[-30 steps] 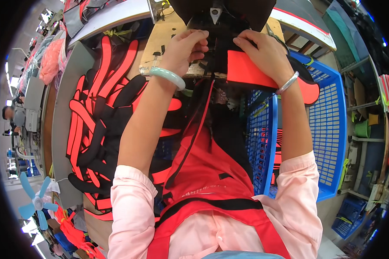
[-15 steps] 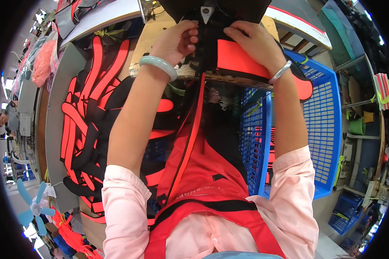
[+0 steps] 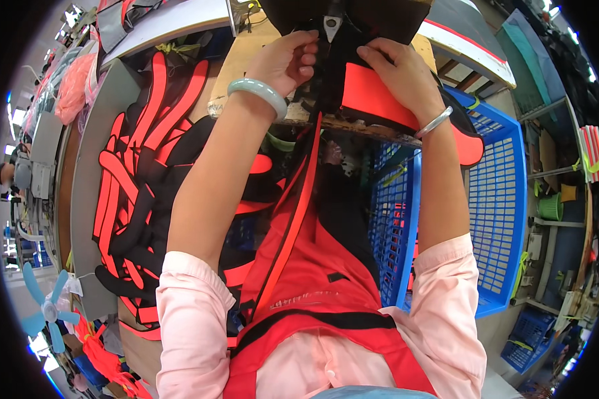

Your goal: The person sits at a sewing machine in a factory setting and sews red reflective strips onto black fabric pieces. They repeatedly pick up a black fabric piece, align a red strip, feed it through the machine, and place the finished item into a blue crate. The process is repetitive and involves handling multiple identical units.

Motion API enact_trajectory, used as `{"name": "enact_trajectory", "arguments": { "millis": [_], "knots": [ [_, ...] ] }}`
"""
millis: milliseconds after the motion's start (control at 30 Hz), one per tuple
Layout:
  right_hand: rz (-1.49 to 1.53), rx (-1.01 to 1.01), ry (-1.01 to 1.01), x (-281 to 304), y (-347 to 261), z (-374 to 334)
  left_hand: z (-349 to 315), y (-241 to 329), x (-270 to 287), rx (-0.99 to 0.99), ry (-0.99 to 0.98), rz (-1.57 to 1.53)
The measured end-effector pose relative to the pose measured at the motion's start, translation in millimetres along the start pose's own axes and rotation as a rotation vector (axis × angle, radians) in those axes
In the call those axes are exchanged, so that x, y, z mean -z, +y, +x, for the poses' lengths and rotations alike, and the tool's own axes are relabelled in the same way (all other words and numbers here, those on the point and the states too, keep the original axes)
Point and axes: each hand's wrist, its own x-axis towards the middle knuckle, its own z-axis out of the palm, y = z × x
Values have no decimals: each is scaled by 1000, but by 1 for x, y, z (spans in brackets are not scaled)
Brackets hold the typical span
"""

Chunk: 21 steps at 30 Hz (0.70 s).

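Beside the dark sewing machine head (image 3: pixel 333 26), my left hand (image 3: pixel 291 63) has its fingers curled and pinched; what lies between them is too dark to make out. My right hand (image 3: pixel 402 76) is closed over the upper edge of an orange-red fabric piece (image 3: pixel 373 96) with black edging, and its fingertips are partly hidden. The piece lies on the worn wooden table (image 3: pixel 249 56), and its rounded end hangs past the right wrist. Between my hands runs black material. A long, narrow orange-and-black strip (image 3: pixel 298 213) hangs from the table edge onto my red apron (image 3: pixel 319 266).
On the left, a grey bin (image 3: pixel 103 153) holds many orange-and-black strips (image 3: pixel 123 179). A blue plastic basket (image 3: pixel 499 219) stands to the right, below the table. A light blue fan (image 3: pixel 50 309) is at the lower left. White tables (image 3: pixel 472 53) border the machine.
The whole view has shifted slightly, putting the machine and table a little further right in the picture. Both hands keep nearly the same place beside the machine.
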Motion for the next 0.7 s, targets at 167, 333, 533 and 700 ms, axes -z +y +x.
{"name": "enact_trajectory", "arguments": {
  "millis": [167, 333, 533, 700],
  "knots": [
    [-43, 50, 47, 5, 7, -5, 3, 14, 19, -126, 10, 20],
    [-49, 43, 1, 14, 1, -29, -49, -20, 46, -53, -240, 848],
    [-2, 54, 21, 28, -13, -57, -83, -87, 39, -224, -258, 864],
    [28, 43, 10, 45, -6, -67, -88, -80, 32, -208, -392, 840]
  ]
}}
